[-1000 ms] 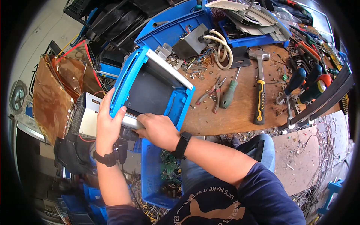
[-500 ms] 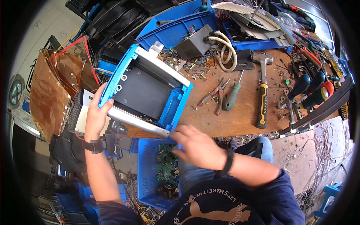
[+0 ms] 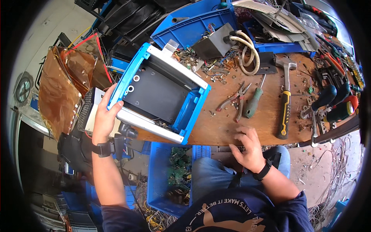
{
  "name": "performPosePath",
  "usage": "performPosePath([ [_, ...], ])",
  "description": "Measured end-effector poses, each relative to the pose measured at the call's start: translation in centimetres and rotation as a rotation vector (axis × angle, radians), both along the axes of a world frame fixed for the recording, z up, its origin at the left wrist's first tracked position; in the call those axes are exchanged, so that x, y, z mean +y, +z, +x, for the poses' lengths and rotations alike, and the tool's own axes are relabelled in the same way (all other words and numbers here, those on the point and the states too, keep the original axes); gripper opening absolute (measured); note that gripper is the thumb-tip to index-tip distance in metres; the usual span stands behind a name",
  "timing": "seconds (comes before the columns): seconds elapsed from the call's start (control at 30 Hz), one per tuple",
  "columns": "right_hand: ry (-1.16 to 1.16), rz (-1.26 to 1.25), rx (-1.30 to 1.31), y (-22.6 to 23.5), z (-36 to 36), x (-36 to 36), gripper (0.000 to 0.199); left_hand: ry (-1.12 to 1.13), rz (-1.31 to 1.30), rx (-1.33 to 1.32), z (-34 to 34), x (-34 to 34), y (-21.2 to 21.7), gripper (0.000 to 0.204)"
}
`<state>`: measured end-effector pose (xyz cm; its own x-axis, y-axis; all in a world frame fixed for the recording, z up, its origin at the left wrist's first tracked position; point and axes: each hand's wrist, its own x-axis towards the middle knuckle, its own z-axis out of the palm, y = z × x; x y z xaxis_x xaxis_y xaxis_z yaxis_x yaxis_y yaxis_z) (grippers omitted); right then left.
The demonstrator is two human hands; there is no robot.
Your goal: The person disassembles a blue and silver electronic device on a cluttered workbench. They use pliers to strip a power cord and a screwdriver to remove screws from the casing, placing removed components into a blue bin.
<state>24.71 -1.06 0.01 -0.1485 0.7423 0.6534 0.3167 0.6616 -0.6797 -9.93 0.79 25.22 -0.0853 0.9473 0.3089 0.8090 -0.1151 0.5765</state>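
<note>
A boxy device housing point(image 3: 162, 91), with blue plastic end frames, silver side rails and a dark inner plate, rests tilted on the wooden workbench. My left hand point(image 3: 106, 114) grips its left blue frame, thumb over the top and fingers mostly hidden behind. Near the bench's front edge, my right hand point(image 3: 249, 150) is apart from the housing, fingers spread and slightly bent, holding nothing. Beyond it lie red-handled pliers point(image 3: 235, 99) and a green-handled screwdriver point(image 3: 253, 103). Farther right is a hammer point(image 3: 285, 104) with a black and yellow handle.
Below the bench point(image 3: 216, 129) stands a blue crate point(image 3: 158, 181) with green circuit boards. Screws and scraps litter the back, beside a grey metal box point(image 3: 214, 42) and a coiled pale cable point(image 3: 251, 58). More hand tools crowd the right end. Brown sheets point(image 3: 58, 96) lean at left.
My right hand has left the housing's near right corner and moved right, its fingers spreading. My left hand keeps its grip on the housing. The whole view has shifted slightly.
</note>
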Motion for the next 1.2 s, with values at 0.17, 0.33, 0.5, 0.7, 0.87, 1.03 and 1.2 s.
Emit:
performPosePath([
  [0.17,0.028,0.112,-0.008,-1.02,-0.09,0.08,0.03,0.019,-0.005,-0.014,0.26,-0.01,0.15,0.054],
  [0.33,0.021,0.15,-0.037,-1.05,-0.1,0.09,0.03,0.034,-0.02,0.018,0.46,0.0,0.2,0.056],
  [0.5,0.015,0.178,-0.064,-1.13,-0.2,0.1,0.029,0.027,-0.005,0.002,0.84,-0.27,0.04,0.056],
  [0.7,0.007,0.19,-0.065,-1.31,-0.25,0.16,0.028,0.017,0.021,0.014,0.78,-0.23,0.05,0.054],
  [0.87,0.015,0.186,-0.069,-1.15,-0.36,0.14,0.026,0.022,0.026,0.027,0.7,-0.16,0.09,0.054],
  [1.03,0.002,0.189,-0.102,-1.2,-0.34,0.16,0.027,0.024,0.031,0.031,0.54,-0.03,0.0,0.054],
  [1.2,0.001,0.193,-0.113,-0.99,-0.36,0.16,0.026,0.036,0.009,-0.002,0.88,-0.14,0.15,0.054],
])
